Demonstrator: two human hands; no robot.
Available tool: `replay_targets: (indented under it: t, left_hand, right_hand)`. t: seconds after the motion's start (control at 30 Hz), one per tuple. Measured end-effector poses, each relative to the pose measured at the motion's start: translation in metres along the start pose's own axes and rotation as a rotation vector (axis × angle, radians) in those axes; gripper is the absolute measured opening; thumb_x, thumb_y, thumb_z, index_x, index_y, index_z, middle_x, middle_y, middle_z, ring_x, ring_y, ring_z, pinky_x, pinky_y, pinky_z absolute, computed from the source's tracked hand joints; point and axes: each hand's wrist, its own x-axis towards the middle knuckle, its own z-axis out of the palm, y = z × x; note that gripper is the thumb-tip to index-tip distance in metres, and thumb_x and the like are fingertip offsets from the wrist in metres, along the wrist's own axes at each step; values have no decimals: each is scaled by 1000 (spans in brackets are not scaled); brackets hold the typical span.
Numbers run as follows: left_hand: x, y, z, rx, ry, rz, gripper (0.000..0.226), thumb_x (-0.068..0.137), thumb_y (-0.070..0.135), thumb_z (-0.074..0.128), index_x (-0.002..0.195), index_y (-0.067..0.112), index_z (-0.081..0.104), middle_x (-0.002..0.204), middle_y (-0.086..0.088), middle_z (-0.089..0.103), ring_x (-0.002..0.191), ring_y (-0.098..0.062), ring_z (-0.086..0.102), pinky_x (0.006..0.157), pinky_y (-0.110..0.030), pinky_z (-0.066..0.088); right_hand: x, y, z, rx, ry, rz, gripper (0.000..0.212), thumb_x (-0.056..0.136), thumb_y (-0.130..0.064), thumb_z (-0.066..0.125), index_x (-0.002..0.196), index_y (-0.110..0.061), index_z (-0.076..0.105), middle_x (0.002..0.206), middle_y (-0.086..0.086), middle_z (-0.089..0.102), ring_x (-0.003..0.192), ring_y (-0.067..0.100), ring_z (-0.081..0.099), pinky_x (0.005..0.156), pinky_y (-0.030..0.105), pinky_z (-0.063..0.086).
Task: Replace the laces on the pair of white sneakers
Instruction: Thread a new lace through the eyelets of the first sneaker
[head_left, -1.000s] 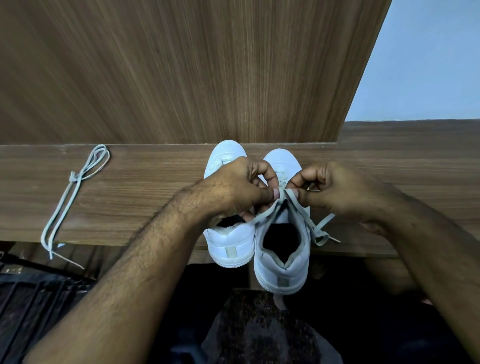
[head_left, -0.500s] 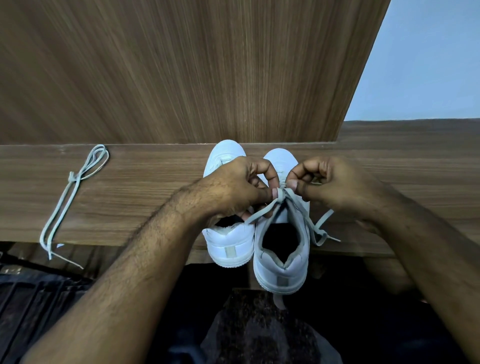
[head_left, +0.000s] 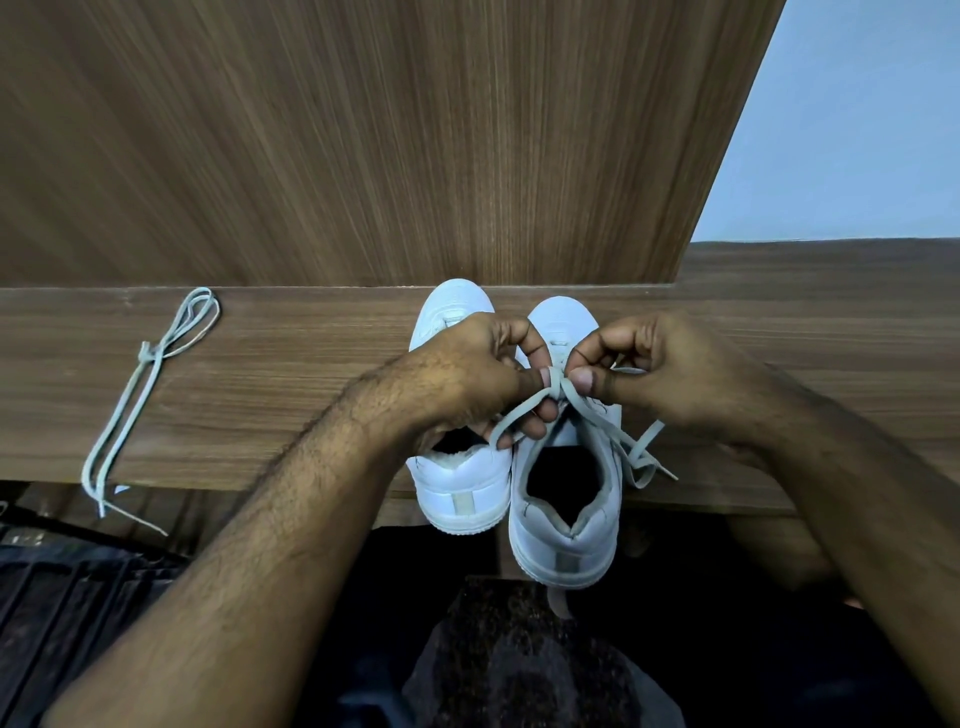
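A wooden ledge (head_left: 311, 374) carries two white sneakers (head_left: 566, 499) under both hands. The left hand (head_left: 467, 374) and right hand (head_left: 670, 374), nearly touching, each pinch the grey lace (head_left: 597, 415) above the nearer shoe's tongue. Well left of the left hand lies a spare lace (head_left: 140, 395).

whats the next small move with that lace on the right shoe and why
Probably pull both hands apart to snug the knot. The left hand and right hand pinch the lace where it crosses above the right shoe, and its ends hang slack.
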Motion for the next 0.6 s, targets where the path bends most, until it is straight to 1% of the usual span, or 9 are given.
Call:
replay_targets:
  t: [0.07,0.13,0.2,0.27,0.37,0.43,0.5,0.53,0.6]
  left_hand:
    - [0,-1,-1,-36,21,-8,8,97,8,65,93,5,59,81,-21,74,65,-26,70,49,-28,50]
    - [0,-1,-3,-54,24,-7,8,95,8,68,92,1,64,83,-22,75,66,-24,71,47,-25,52]
    - [1,-2,-4,-44,3,0,8,95,3,66,96,-5,69,86,-23,75,67,-22,71,47,-24,52]
    - [2,-3,-4,-24,-17,17,10,96,1,64,99,-5,71,89,-23,75,70,-21,70,48,-24,51]
    - [1,-3,-3,-3,-31,25,16,99,8,61,100,-4,70,93,-23,75,72,-19,69,48,-24,51]
    - [0,-1,-1,0,-20,10,17,101,10,59,97,-3,70,89,-20,75,68,-18,69,47,-24,50]
    - [1,1,1,18,20,-15,17,101,10,58,91,3,70,79,-15,74,64,-20,69,48,-25,50]
    - [3,1,1,54,60,-28,17,100,10,57,88,6,69,75,-13,74,62,-23,68,51,-28,50]
    - [4,2,-2,171,170,-52,16,97,12,54,86,9,65,68,-12,74,56,-29,62,58,-36,50]
  right_hand:
    - [0,0,1,7,2,-2,3,87,-23,75,87,-25,77,87,-6,75,87,10,70,95,46,53]
    - [1,1,3,13,18,3,2,85,-24,76,87,-26,77,87,-6,76,87,12,71,94,47,54]
    - [2,2,4,30,43,19,3,83,-26,79,85,-27,78,85,-4,76,84,14,71,92,47,56]
    - [4,4,4,72,66,46,6,78,-28,82,83,-26,79,82,-3,75,80,13,70,89,43,57]
    - [4,5,3,111,70,49,8,76,-25,83,81,-21,79,79,-4,76,75,6,69,81,31,55]
    - [3,3,4,125,76,35,8,75,-24,83,81,-20,80,80,-3,76,77,10,71,80,28,54]
    - [2,1,5,148,89,27,11,76,-27,82,84,-19,80,82,-2,77,83,16,72,79,26,55]
    - [2,0,4,157,81,25,17,76,-33,80,86,-19,79,82,0,76,81,16,71,75,23,53]
    - [3,2,2,140,22,43,32,71,-46,77,94,-23,78,77,0,73,71,11,64,63,16,46]
